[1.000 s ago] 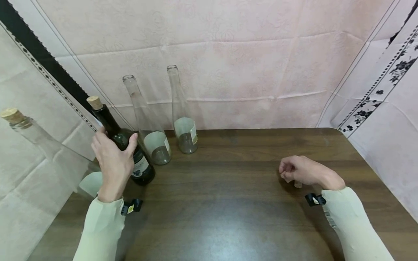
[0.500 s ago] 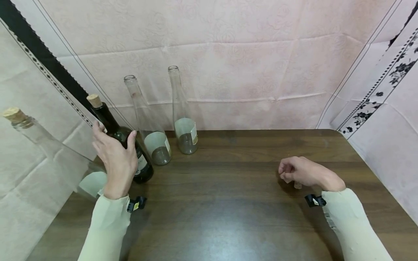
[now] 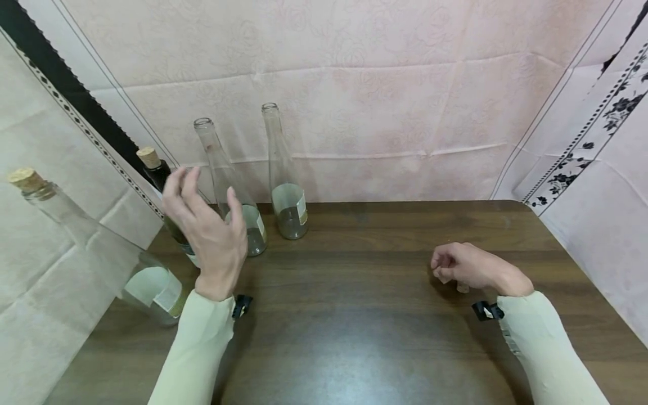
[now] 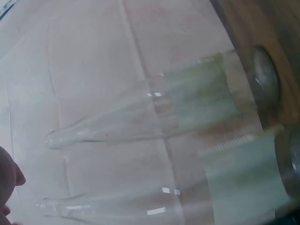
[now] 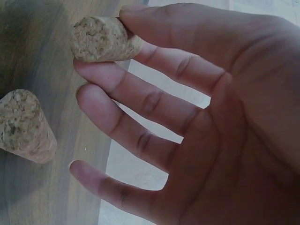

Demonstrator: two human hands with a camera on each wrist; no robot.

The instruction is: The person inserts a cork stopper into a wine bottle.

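Note:
My left hand [image 3: 215,242], fingers spread and holding nothing, is in front of the dark corked wine bottle [image 3: 161,171] and covers much of it. Just behind its thumb stands a clear uncorked bottle [image 3: 215,154], with another clear uncorked bottle [image 3: 283,169] to its right. Both also show in the left wrist view, where part of a finger [image 4: 7,173] enters at the left edge. Over at the right, my right hand [image 3: 476,264] pinches a cork [image 5: 105,40] between thumb and fingertips. A second cork [image 5: 28,126] stands on the table beside that hand.
A large clear bottle [image 3: 106,242] stopped with a cork [image 3: 26,180] stands at the far left, nearest me. Pale cloth [image 3: 379,112] hangs behind the brown table [image 3: 354,315] and along both sides.
My left hand has let go of the dark bottle and moved right toward the clear uncorked bottle, its fingers lifted. The dark bottle stays at the left. My right hand has not visibly moved.

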